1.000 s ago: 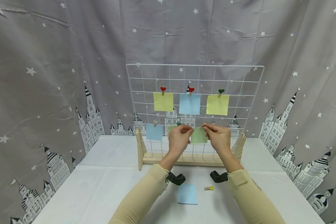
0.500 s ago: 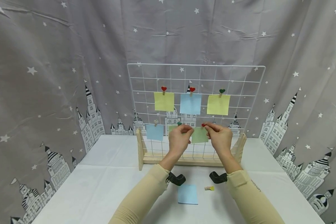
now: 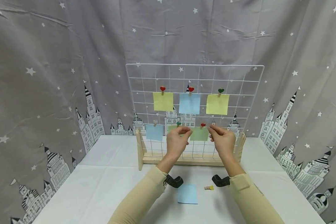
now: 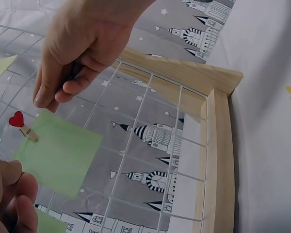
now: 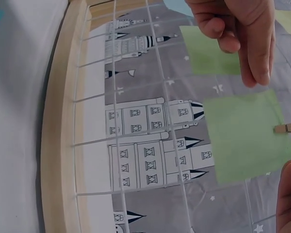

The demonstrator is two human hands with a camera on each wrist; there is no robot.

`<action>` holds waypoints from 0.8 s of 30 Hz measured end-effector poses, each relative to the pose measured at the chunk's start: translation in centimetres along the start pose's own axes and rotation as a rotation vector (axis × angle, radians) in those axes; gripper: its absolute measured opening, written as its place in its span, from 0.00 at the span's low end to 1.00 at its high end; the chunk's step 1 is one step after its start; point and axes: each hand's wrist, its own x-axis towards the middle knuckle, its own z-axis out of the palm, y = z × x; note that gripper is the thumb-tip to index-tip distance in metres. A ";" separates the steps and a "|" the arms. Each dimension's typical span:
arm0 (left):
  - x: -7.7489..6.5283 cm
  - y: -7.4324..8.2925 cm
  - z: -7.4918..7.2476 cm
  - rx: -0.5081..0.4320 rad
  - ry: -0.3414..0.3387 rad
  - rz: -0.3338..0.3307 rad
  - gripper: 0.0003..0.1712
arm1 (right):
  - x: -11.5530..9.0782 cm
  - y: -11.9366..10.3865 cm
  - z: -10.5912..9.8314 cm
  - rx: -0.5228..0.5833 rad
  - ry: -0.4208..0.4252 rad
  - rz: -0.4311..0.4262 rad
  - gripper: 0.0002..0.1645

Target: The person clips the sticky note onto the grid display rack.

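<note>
A green sticky note (image 3: 199, 134) hangs on the white wire grid (image 3: 182, 79), held at its top edge by a small wooden clothespin with a red heart (image 4: 25, 127). My left hand (image 3: 177, 142) pinches with thumb and forefinger at the note's upper left corner. At the upper right corner, the fingertips of my right hand (image 3: 223, 141) are together right at the paper's edge, off the clothespin. Another green note (image 5: 211, 51), under a green-heart clothespin (image 3: 179, 123), is partly hidden behind my left hand. A blue note (image 3: 154, 132) hangs left of it.
Above hang a yellow note (image 3: 163, 101), a blue note (image 3: 189, 104) and another yellow note (image 3: 217, 105), each clipped. The grid stands in a wooden base (image 3: 196, 161). Nearer me lie a blue note pad (image 3: 187, 194) and a yellow-ended clothespin (image 3: 209, 188). A grey curtain (image 3: 72, 46) hangs behind.
My right hand has let go of the red-heart clothespin and moved slightly right to the green note's corner. The clothespin stays on the note. My left hand has barely moved.
</note>
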 end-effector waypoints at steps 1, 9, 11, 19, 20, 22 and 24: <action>-0.1 -0.1 -0.1 0.001 -0.001 0.000 0.06 | -0.1 0.1 -0.1 0.003 0.001 0.006 0.12; -0.8 -0.3 -0.5 -0.029 -0.033 0.000 0.05 | -0.3 1.0 -0.7 0.023 0.011 -0.015 0.12; -0.9 -0.4 -0.6 -0.039 -0.047 0.002 0.04 | -0.3 1.1 -0.8 0.030 0.009 -0.020 0.13; -1.5 -1.6 -1.3 -0.020 -0.102 0.013 0.05 | -0.8 1.6 -1.2 0.029 -0.030 0.027 0.15; -1.7 -1.7 -1.4 -0.016 -0.108 0.013 0.05 | -0.9 1.8 -1.3 0.021 -0.040 0.037 0.15; -1.9 -2.1 -1.6 -0.010 -0.122 0.010 0.06 | -1.1 2.0 -1.4 0.004 -0.064 0.051 0.17; -2.1 -2.4 -1.8 -0.007 -0.139 0.005 0.07 | -1.3 2.3 -1.5 -0.008 -0.089 0.060 0.18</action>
